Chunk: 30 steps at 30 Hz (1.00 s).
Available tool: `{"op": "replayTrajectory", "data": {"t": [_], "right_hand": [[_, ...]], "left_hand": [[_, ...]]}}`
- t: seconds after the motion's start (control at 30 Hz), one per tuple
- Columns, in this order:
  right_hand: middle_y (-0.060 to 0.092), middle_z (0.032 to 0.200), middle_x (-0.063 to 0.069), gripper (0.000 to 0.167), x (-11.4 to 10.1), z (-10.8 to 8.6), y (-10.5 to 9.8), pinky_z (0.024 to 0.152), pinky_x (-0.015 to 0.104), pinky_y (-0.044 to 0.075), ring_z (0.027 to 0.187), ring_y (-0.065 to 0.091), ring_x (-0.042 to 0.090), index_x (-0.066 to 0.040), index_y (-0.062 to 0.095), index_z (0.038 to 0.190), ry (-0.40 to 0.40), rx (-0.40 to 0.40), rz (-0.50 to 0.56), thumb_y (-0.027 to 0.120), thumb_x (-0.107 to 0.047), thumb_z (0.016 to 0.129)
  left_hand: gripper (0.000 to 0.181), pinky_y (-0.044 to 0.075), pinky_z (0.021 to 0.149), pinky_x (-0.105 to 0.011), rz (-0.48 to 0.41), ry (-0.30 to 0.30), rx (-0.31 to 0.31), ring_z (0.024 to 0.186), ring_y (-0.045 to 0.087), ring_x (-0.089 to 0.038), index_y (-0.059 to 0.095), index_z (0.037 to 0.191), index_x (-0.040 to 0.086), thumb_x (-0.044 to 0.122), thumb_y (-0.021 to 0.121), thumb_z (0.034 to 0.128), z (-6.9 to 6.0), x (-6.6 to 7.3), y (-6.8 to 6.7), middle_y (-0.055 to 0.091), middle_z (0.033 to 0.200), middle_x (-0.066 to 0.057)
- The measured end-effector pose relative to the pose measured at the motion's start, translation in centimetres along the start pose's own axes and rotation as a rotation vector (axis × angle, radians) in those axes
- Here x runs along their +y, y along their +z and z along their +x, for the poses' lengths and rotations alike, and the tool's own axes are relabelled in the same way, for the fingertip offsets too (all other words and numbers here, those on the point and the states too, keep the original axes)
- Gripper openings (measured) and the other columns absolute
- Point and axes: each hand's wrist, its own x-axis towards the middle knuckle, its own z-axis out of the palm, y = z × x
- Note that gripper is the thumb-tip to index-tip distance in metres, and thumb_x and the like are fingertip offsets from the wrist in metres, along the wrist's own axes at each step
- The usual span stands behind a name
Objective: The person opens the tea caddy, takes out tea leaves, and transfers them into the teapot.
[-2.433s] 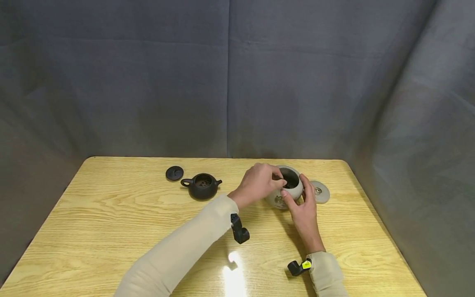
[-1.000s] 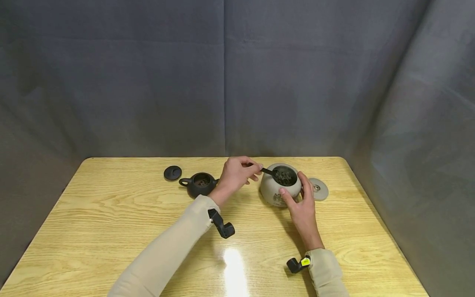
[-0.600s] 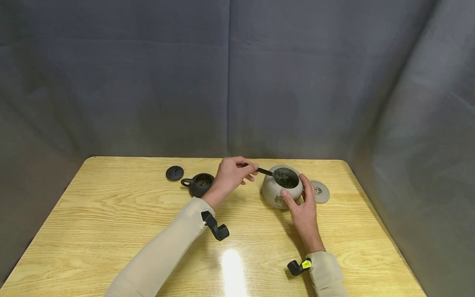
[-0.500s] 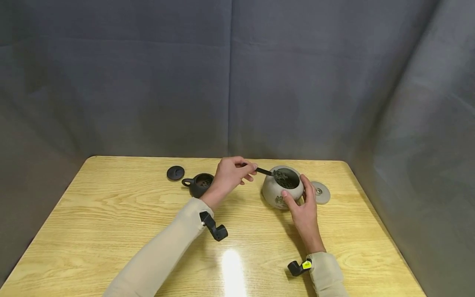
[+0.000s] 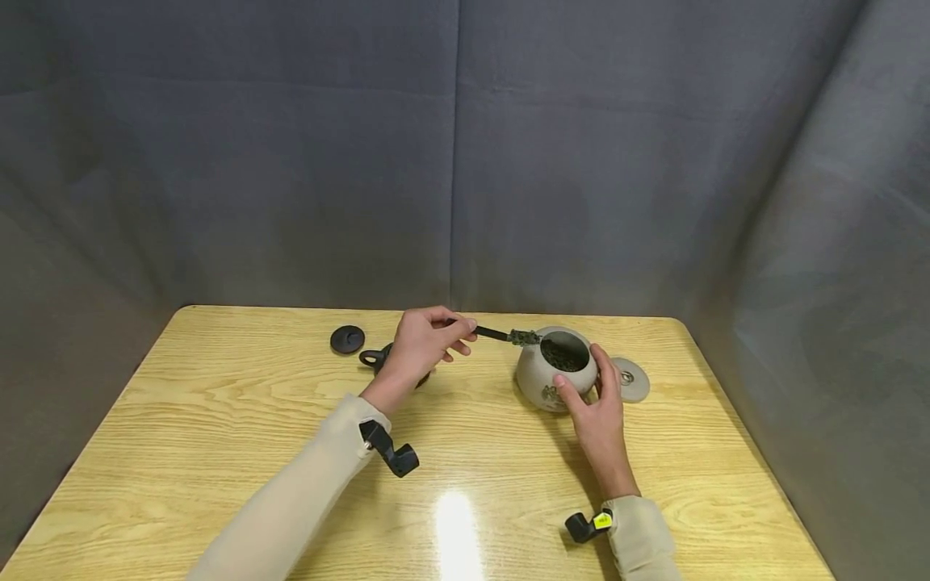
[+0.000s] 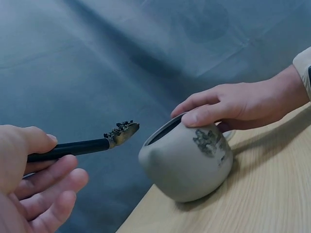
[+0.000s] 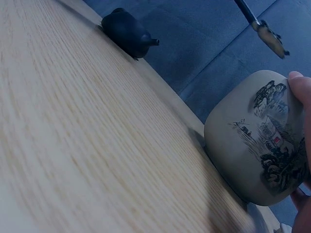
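Left hand point(image 5: 425, 343): thumb and forefinger pinched on the black handle of a scoop point(image 5: 492, 332); other fingers loosely bent below it, nothing else in grip. Scoop head aimed at the jar point(image 5: 539, 381), loaded with a small heap of dark leaves point(image 5: 525, 337). In the head view, tip overlapping the left rim of the jar; in the left wrist view, a gap between tip and rim, hence just beside the mouth and not touching.

Right hand point(image 5: 599, 424): curved round the right side of the jar in a wide hold, thumb on the near side by the rim, fingers along the right.

Jar: pale grey, round-bellied, on the right part of the desk point(image 5: 218, 420), mouth uncovered, more leaves point(image 5: 561, 357) inside. On the belly, a painted landscape point(image 7: 277, 141) in dark tones with a red patch, clearest from the right wrist.

Just right of the jar, flat on the desk: a pale round lid point(image 5: 635, 381). Well to the left: a black teapot point(image 7: 127, 33), mostly hidden behind the left hand in the head view, handle showing. Near that handle, toward the far edge: a small dark lid point(image 5: 347, 340). Behind everything, a grey curtain point(image 5: 291, 161).
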Motion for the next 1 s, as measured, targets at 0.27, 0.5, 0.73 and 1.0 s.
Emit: {"op": "replayTrajectory", "data": {"t": [0.27, 0.5, 0.73, 1.0], "right_hand": [[0.033, 0.169, 0.0, 0.076, 0.1, 0.1, 0.0, 0.134, 0.052, 0.023, 0.16, 0.033, 0.023, -0.028, 0.037, 0.165, 0.006, -0.002, 0.004, 0.077, -0.029, 0.1], [0.032, 0.17, 0.0, 0.077, 0.1, 0.3, -0.2, 0.134, 0.053, 0.022, 0.16, 0.032, 0.023, -0.027, 0.037, 0.165, 0.011, -0.003, -0.006, 0.077, -0.031, 0.1], [0.031, 0.171, 0.003, 0.078, 0.2, 0.2, -0.4, 0.134, 0.054, 0.023, 0.161, 0.031, 0.026, -0.025, 0.035, 0.167, 0.027, -0.003, -0.017, 0.076, -0.03, 0.101], [0.031, 0.171, 0.003, 0.076, 0.3, 0.4, -0.7, 0.134, 0.052, 0.022, 0.161, 0.031, 0.024, -0.026, 0.035, 0.166, 0.016, 0.008, -0.018, 0.075, -0.029, 0.101]], "left_hand": [[0.021, 0.06, 0.067, -0.028, -0.008, -0.015, 0.046, 0.073, 0.076, -0.01, 0.08, 0.112, 0.009, 0.026, 0.076, 0.1008, -0.8, -0.9, -2.7, 0.084, 0.099, -0.01], [0.023, 0.059, 0.067, -0.025, -0.004, -0.023, 0.101, 0.073, 0.076, -0.008, 0.079, 0.113, 0.006, 0.025, 0.075, 0.1016, -1.6, -2.1, -5.7, 0.083, 0.097, -0.01], [0.027, 0.059, 0.067, -0.026, 0.01, -0.042, 0.162, 0.072, 0.076, -0.007, 0.077, 0.116, 0.002, 0.026, 0.074, 0.1022, -3.0, -3.9, -9.0, 0.083, 0.09, 0.001], [0.036, 0.061, 0.068, -0.027, 0.015, -0.058, 0.212, 0.072, 0.076, -0.003, 0.075, 0.12, -0.003, 0.028, 0.074, 0.1025, -4.4, -6.0, -11.5, 0.083, 0.088, 0.007]]}}
